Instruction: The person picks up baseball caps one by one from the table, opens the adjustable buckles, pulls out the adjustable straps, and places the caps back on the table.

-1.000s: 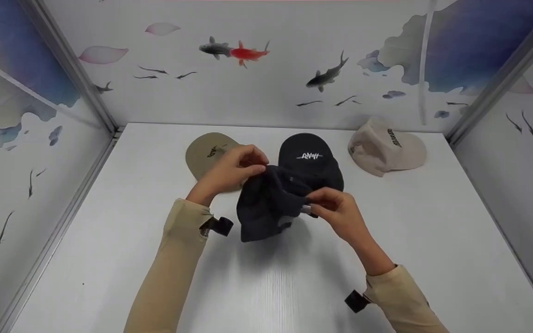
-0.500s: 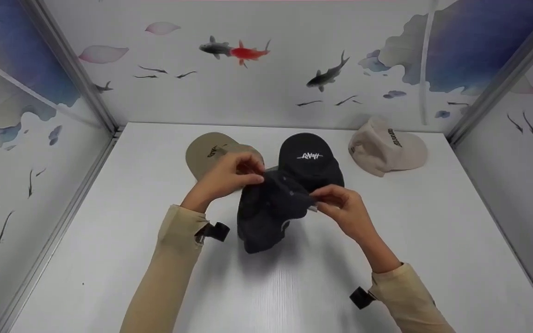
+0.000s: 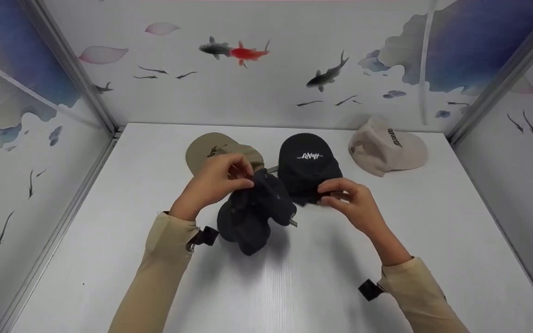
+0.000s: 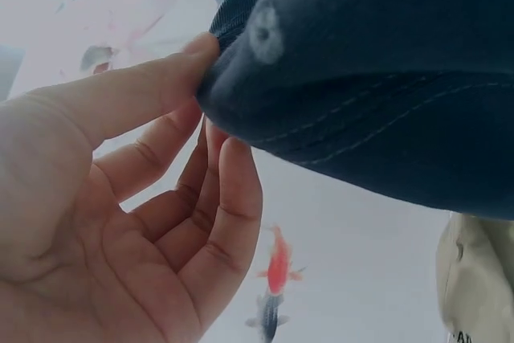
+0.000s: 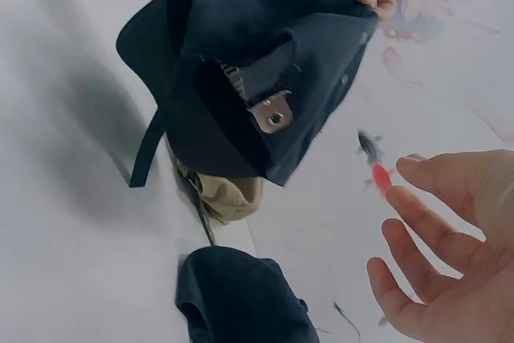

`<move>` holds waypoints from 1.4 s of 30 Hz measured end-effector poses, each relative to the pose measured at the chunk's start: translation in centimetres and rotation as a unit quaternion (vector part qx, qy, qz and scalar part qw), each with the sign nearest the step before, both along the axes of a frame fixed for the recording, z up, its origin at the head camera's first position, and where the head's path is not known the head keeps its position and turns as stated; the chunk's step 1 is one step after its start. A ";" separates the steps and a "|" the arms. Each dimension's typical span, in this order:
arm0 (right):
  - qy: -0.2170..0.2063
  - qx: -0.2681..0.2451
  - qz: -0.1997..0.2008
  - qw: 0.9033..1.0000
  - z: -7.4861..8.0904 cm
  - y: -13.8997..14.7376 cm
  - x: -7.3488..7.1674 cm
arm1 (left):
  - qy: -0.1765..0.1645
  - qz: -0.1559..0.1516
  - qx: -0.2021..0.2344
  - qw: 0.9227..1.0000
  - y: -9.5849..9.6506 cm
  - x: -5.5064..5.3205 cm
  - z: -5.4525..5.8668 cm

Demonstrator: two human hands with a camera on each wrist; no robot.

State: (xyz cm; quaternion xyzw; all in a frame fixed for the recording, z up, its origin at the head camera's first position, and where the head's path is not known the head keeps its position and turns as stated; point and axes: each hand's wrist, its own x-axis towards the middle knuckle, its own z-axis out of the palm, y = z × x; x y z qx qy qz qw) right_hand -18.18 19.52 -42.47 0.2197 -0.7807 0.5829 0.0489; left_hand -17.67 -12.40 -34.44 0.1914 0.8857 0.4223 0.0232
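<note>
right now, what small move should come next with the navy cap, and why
Probably bring the right hand to the free side of the navy cap: the left hand alone pinches it, so it hangs from one edge, while the right holds nothing.

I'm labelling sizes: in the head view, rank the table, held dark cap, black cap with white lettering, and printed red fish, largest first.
1. Table
2. Held dark cap and black cap with white lettering: too alike to rank; the held one looks nearer the camera
3. Printed red fish
</note>
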 end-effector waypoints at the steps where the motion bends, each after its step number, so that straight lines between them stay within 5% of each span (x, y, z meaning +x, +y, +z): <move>1: 0.000 0.002 -0.004 1.000 0.2 0.2 -0.1 | 0.000 0.007 -0.007 1.000 -0.2 0.1 0.0; 9: -0.014 0.011 -0.029 0.999 1.6 1.3 -0.8 | -0.017 0.031 -0.029 0.999 -2.1 0.9 0.4; 27: -0.005 0.086 -0.049 0.995 2.9 2.3 -1.7 | -0.011 0.086 -0.094 0.992 -7.7 0.7 1.6; 34: -0.008 0.087 -0.052 0.995 2.9 2.5 -1.8 | -0.023 0.109 -0.131 0.985 -9.1 0.3 0.3; 42: -0.010 0.066 -0.051 0.996 2.5 2.7 -1.9 | -0.038 0.131 -0.146 0.980 -8.6 -0.8 -1.9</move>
